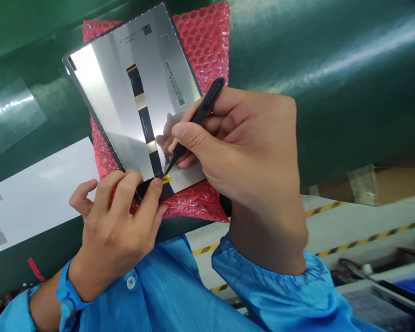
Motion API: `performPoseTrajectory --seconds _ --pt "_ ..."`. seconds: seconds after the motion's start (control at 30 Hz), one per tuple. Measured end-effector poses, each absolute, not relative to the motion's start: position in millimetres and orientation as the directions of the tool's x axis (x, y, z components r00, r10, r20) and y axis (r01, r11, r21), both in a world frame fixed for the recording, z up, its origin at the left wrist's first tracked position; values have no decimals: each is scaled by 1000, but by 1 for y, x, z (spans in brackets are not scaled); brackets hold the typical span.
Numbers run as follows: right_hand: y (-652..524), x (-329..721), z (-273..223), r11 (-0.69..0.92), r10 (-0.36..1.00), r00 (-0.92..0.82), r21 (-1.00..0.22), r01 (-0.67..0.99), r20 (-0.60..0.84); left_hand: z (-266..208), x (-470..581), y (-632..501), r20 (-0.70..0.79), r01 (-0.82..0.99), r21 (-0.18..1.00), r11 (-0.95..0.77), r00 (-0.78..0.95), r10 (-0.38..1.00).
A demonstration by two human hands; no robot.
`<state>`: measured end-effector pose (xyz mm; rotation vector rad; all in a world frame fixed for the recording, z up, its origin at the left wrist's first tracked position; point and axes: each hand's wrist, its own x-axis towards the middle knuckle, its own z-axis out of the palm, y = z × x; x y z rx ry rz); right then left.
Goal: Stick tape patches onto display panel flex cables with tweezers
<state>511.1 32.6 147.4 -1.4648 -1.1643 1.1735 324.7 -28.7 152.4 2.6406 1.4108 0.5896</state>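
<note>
A display panel (107, 87) lies with its silvery back up, tilted in view. Along it runs a black flex cable (145, 123) with two bright bare patches. My left hand (115, 226) holds the panel's near edge, its thumb pressing beside a small piece of yellow tape (166, 179) at the cable's lower end. Black tweezers (206, 105) sit between the thumb and fingers of my right hand (252, 147). Their pointed tips reach the yellow tape; whether they pinch it I cannot tell. Part of the near edge is hidden under my left fingers.
Pink bubble wrap (207, 41) lies under the panel on the green table mat (314, 101). To the left are a white sheet (55, 184) with grey squares and a clear plastic film (14, 117). A red strip (36, 269) lies near the front edge.
</note>
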Motion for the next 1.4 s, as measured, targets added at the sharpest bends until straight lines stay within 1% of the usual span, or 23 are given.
performPoseTrajectory --seconds 0.13,0.27,0.33,0.43,0.53,0.73,0.9,1.07,1.23,1.3,1.4 --pt "31 512 146 -115 974 212 -983 145 -83 154 326 -30 273 783 245 -572 510 815" --pt "31 517 141 -93 954 287 -995 21 -83 153 324 -33 235 769 232 -595 549 802" --pt "30 518 138 -87 949 305 -996 0 -83 153 325 -33 207 767 220 -603 567 797" --pt "28 516 136 -64 952 302 -998 28 -53 155 326 -32 142 775 194 -602 585 799" --pt "28 515 133 -36 948 317 -999 4 -33 155 328 -32 98 786 176 -593 586 805" --pt "27 515 130 -42 927 372 -999 -35 -51 150 326 -40 187 806 144 -574 547 816" --pt "28 516 128 -34 928 368 -997 -70 -57 149 322 -43 211 775 165 -610 577 789" --pt "28 519 122 -94 927 363 -995 -20 -94 150 327 -41 151 795 139 -591 573 806" --pt "26 519 114 -53 919 389 -998 -23 -58 151 330 -46 51 823 176 -541 541 840" --pt "26 518 110 -36 908 416 -999 -21 -41 153 324 -52 62 832 188 -522 520 852" --pt "26 520 104 -15 905 425 -1000 -18 -22 159 302 -64 147 850 210 -484 462 875"
